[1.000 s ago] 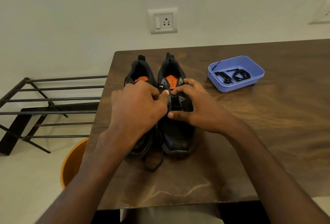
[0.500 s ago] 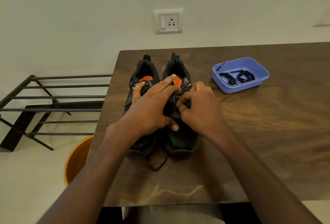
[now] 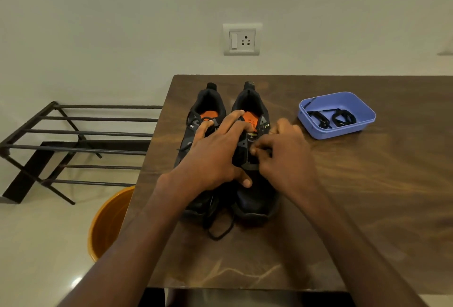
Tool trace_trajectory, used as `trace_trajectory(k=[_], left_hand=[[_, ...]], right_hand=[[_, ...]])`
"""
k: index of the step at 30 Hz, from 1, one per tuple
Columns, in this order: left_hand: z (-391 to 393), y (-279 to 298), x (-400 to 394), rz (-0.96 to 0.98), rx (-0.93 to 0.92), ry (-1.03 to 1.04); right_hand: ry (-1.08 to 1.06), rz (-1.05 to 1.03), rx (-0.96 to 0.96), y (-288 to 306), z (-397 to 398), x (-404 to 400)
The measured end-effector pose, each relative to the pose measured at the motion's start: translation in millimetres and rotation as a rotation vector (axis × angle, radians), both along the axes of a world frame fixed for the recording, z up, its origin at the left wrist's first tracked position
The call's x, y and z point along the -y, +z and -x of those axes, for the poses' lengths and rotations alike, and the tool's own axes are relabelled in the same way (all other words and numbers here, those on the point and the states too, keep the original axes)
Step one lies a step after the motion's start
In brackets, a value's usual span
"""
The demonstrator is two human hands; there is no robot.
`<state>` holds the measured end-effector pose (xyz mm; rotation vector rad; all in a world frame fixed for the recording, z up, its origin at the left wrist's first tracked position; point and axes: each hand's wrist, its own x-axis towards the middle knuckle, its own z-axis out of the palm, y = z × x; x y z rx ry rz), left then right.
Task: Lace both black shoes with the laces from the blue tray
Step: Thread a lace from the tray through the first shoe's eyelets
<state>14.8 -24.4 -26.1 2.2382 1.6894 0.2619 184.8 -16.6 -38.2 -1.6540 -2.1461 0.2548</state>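
Head view: I see two black shoes standing side by side on a dark wooden table (image 3: pixel 367 196), heels toward the wall, toes toward me. Both have orange insoles and small pale marks on the tongues.

My left hand (image 3: pixel 215 157) lies spread across the gap between the pair, fingers straight: the fingertips reach the tongue of the left shoe (image 3: pixel 203 115) and the collar of the right shoe (image 3: pixel 255 199), and the thumb presses on the right shoe's vamp.

My right hand (image 3: pixel 286 157), just right of the left hand, has its fingers curled together over the right shoe's eyelet row, pinching a black lace (image 3: pixel 263 151); the pinch point is partly blurred, so I cannot tell which eyelet it is at.

A loop of black lace trails onto the table below both hands, between the two toes (image 3: pixel 220 233); I cannot tell which shoe it belongs to. The left shoe shows lace strands near its collar.

Beyond my right hand and to its right, well apart, sits the blue tray (image 3: pixel 362 113), holding coiled black laces (image 3: pixel 340 119).

Left of my left hand, off the table: a black metal rack (image 3: pixel 78 132) and an orange bucket (image 3: pixel 107 221) on the floor. A wall socket (image 3: pixel 242 39) is above the shoes.
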Motion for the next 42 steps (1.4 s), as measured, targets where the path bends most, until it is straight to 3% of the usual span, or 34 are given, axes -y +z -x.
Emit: trace_trajectory(k=[3, 6, 10, 13, 18, 21, 24, 27, 29, 33, 35, 37, 40, 42], left_hand=[[0, 1, 0, -0.007, 0.008, -0.007], [1, 0, 0, -0.013, 0.029, -0.006], [1, 0, 1, -0.029, 0.055, -0.004], [1, 0, 1, -0.039, 0.043, -0.005], [1, 0, 1, -0.039, 0.046, -0.006], [2, -1, 0, -0.035, 0.048, -0.004], [2, -2, 0, -0.037, 0.051, -0.012], [2, -2, 0, -0.028, 0.050, -0.003], [2, 0, 1, -0.022, 0.056, 0.002], [0, 4, 2, 0.004, 0.044, 0.002], [0, 5, 3, 0.011, 0.053, 0.008], [0, 5, 3, 0.002, 0.061, 0.009], [1, 3, 2, -0.011, 0.075, 0.012], [1, 1, 2, -0.018, 0.064, 0.005]], right_hand=[[-0.232, -0.110, -0.290, 7, -19, -7], [-0.183, -0.202, -0.141, 5, -20, -5], [0.091, -0.094, 0.055, -2, 1, 1], [0.090, -0.042, 0.095, -7, 1, -1], [-0.310, -0.319, -0.398, 2, -25, -10], [-0.192, -0.391, -0.228, 5, -31, -12], [0.050, -0.211, -0.008, -1, -17, -8], [0.109, -0.050, 0.091, -10, -4, -6], [0.019, -0.122, -0.003, -11, -4, -6], [-0.402, -0.381, -0.425, 2, -31, -10], [-0.392, -0.402, -0.330, 7, -35, -10], [-0.205, -0.347, -0.145, 6, -26, -7], [0.043, -0.164, 0.089, 0, -6, -1], [0.098, -0.031, 0.132, -4, 1, 0]])
